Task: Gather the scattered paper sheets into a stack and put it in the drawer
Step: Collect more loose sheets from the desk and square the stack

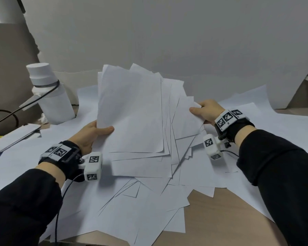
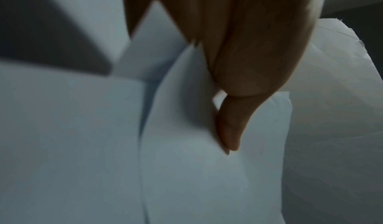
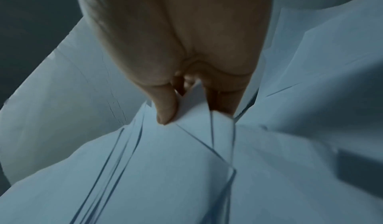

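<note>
Two hands on one loose bundle of paper sheets (image 1: 132, 110), raised and tilted off the tabletop (image 1: 212, 215). Left hand (image 1: 88, 134) grips the bundle's left edge: thumb on the front face, fingers hidden behind the paper. Left wrist view confirms it, thumb (image 2: 230, 126) pressed flat on a sheet, rest blurred. Right hand (image 1: 207, 110) grips the right edge, thumb on top; right wrist view shows thumb (image 3: 165, 109) pinching fanned sheet corners against the fingers underneath. Bundle uneven, edges splayed toward the right. More loose sheets (image 1: 132, 206) lie scattered and overlapping on the tabletop below and in front. White bottle (image 1: 50, 93) stands at back left, phone (image 1: 12, 137) lies flat near left edge. Drawer not visible.
</note>
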`<act>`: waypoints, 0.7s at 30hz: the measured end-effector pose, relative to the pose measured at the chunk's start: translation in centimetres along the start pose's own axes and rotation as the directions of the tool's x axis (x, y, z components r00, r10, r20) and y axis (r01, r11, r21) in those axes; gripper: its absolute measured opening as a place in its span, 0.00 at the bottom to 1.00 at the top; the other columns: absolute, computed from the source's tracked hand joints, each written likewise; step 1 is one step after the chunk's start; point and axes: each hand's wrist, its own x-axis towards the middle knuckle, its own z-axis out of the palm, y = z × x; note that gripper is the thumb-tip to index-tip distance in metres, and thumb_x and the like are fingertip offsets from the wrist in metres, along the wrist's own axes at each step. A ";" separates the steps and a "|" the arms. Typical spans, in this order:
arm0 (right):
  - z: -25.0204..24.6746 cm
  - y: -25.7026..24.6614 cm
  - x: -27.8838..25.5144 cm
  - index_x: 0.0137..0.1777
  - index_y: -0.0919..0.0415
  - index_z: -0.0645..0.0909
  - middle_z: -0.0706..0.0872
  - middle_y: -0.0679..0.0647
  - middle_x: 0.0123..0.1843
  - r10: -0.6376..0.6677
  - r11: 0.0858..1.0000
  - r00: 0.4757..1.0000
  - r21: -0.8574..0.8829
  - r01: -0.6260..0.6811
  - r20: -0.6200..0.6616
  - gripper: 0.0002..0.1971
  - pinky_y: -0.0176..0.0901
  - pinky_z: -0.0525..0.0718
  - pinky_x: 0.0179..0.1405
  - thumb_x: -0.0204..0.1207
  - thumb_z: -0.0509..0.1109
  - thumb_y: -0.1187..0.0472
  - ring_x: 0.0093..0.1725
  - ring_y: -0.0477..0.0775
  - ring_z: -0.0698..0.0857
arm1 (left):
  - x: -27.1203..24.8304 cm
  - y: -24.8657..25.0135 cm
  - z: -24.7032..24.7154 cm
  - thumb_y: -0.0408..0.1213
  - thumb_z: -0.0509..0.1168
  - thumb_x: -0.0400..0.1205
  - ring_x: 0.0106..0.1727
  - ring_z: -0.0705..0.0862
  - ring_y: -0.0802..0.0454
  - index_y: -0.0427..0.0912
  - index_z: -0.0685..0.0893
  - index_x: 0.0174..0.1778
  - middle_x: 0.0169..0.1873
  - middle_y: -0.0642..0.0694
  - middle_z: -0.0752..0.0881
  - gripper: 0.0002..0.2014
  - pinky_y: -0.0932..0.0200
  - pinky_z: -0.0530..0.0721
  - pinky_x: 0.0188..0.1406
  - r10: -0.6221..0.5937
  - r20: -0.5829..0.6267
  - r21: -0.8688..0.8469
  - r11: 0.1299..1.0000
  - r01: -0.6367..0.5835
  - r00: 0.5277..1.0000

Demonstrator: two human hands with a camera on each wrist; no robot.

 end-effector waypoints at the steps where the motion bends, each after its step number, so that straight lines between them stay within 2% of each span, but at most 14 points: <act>1: 0.1 -0.3 -0.1 0.54 0.64 0.86 0.91 0.62 0.51 0.005 1.000 1.000 -0.004 -0.005 -0.007 0.12 0.60 0.90 0.53 0.78 0.75 0.56 0.51 0.64 0.91 | -0.2 0.0 -0.2 0.28 0.68 0.84 0.40 0.92 0.46 0.39 0.83 0.61 0.45 0.41 0.93 0.11 0.55 0.91 0.35 -0.001 0.005 -0.010 1.000 0.002 1.000; 4: 0.1 -0.7 -0.7 0.52 0.65 0.85 0.90 0.60 0.46 0.064 0.998 0.998 -0.025 -0.064 0.003 0.12 0.50 0.91 0.40 0.78 0.75 0.55 0.44 0.60 0.91 | -0.5 -0.1 -0.7 0.28 0.68 0.84 0.40 0.92 0.46 0.39 0.83 0.61 0.45 0.41 0.92 0.10 0.54 0.90 0.35 0.013 -0.009 -0.033 0.999 -0.013 1.000; 6: 0.0 -0.6 -0.9 0.49 0.67 0.85 0.89 0.60 0.44 0.098 0.994 0.995 -0.048 -0.098 0.000 0.13 0.50 0.91 0.40 0.76 0.77 0.56 0.39 0.58 0.89 | -0.6 -0.2 -0.8 0.28 0.68 0.84 0.41 0.91 0.45 0.39 0.82 0.62 0.48 0.40 0.91 0.11 0.54 0.90 0.36 0.023 -0.034 -0.060 0.998 -0.025 0.999; 8: -0.1 -0.6 -1.3 0.44 0.67 0.85 0.87 0.61 0.40 0.092 0.991 0.995 -0.098 -0.094 -0.023 0.09 0.51 0.91 0.41 0.75 0.78 0.61 0.37 0.57 0.86 | -0.6 -0.3 -0.7 0.28 0.68 0.84 0.41 0.91 0.46 0.40 0.82 0.63 0.48 0.39 0.90 0.12 0.54 0.90 0.35 0.032 -0.049 -0.090 0.995 -0.037 0.998; 12: -0.1 -0.6 -1.6 0.39 0.68 0.83 0.89 0.67 0.41 -0.004 0.987 0.991 -0.157 -0.017 -0.131 0.06 0.54 0.92 0.42 0.76 0.74 0.67 0.36 0.59 0.87 | -0.7 -0.3 -0.3 0.28 0.68 0.84 0.38 0.90 0.47 0.40 0.82 0.61 0.46 0.40 0.88 0.11 0.56 0.90 0.33 0.031 -0.036 -0.110 0.993 -0.035 0.999; 14: -0.1 -0.8 -1.5 0.39 0.70 0.83 0.90 0.68 0.41 -0.065 0.985 0.970 -0.170 0.025 -0.234 0.05 0.51 0.92 0.39 0.76 0.72 0.69 0.33 0.59 0.89 | -0.7 -0.2 -0.2 0.28 0.68 0.84 0.39 0.89 0.46 0.39 0.81 0.62 0.46 0.39 0.88 0.11 0.55 0.90 0.33 0.027 -0.008 -0.111 0.993 -0.028 1.000; 16: -0.3 -1.2 -1.2 0.40 0.72 0.83 0.88 0.65 0.38 -0.103 0.986 0.946 -0.154 0.058 -0.307 0.07 0.47 0.92 0.38 0.76 0.71 0.68 0.30 0.57 0.89 | -0.8 -0.2 0.0 0.28 0.68 0.84 0.39 0.90 0.45 0.38 0.82 0.62 0.45 0.39 0.89 0.11 0.53 0.91 0.34 0.022 0.019 -0.112 0.994 -0.020 1.000; 18: -0.5 -1.4 -0.8 0.41 0.74 0.84 0.86 0.61 0.35 -0.158 0.983 0.922 -0.149 0.111 -0.353 0.09 0.47 0.92 0.41 0.76 0.71 0.65 0.31 0.57 0.87 | -1.1 0.0 0.1 0.27 0.67 0.84 0.38 0.91 0.45 0.38 0.83 0.60 0.44 0.39 0.90 0.09 0.53 0.91 0.34 0.023 0.036 -0.110 0.994 -0.019 0.999; 21: -0.9 -1.8 -0.1 0.40 0.66 0.83 0.85 0.57 0.36 -0.229 0.969 0.890 -0.179 0.170 -0.393 0.09 0.46 0.85 0.45 0.78 0.72 0.60 0.36 0.57 0.84 | -1.3 0.2 -0.1 0.26 0.66 0.84 0.39 0.91 0.44 0.37 0.84 0.60 0.46 0.37 0.90 0.09 0.52 0.93 0.38 0.024 0.089 -0.088 0.996 -0.016 0.996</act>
